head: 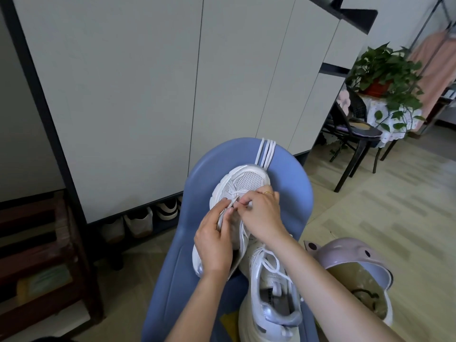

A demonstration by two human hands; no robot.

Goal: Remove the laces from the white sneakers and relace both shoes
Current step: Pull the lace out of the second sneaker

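Resting on the blue surface [291, 193] are two white sneakers: the far sneaker [249, 181] and the near sneaker [269, 292]. The left hand [214, 240] grips the far sneaker's tongue; the right hand [261, 213] pinches its lace [237, 193]. Four loose lace strands [266, 151] lie beyond the toe.

Both bare forearms come up from the bottom of the frame and meet around the middle. The left hand [213, 245] sits lower and a bit left of centre, back of the hand facing up, fingers curled with the thumb and forefinger pinching at the top. The right hand [261, 213] angles in from the lower right, knuckles up, fingertips pinched right beside the left ones. There's a gold ring [268, 193] on a right finger.
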